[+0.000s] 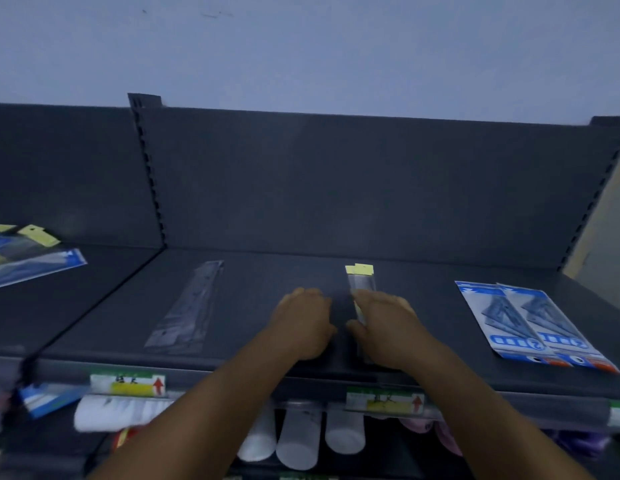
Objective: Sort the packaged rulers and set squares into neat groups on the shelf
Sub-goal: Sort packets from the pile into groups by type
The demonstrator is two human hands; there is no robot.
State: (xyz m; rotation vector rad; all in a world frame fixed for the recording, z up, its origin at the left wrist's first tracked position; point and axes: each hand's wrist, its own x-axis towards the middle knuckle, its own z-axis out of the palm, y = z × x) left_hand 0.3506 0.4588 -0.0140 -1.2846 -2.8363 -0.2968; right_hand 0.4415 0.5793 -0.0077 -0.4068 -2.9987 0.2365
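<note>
Head view: a thin ruler pack (361, 289) with a yellow tab lay mid-shelf (267, 271) under the right hand (384, 327), whose grip pinched it. The left hand (303, 323) rested flat beside it, fingers spread. Set square packs (530, 323) lay far right.

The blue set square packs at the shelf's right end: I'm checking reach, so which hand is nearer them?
Right. The right hand lies on the yellow-tagged ruler pack, mid-shelf, a gap short of the blue set square packs. The left hand lies farther left.
</note>
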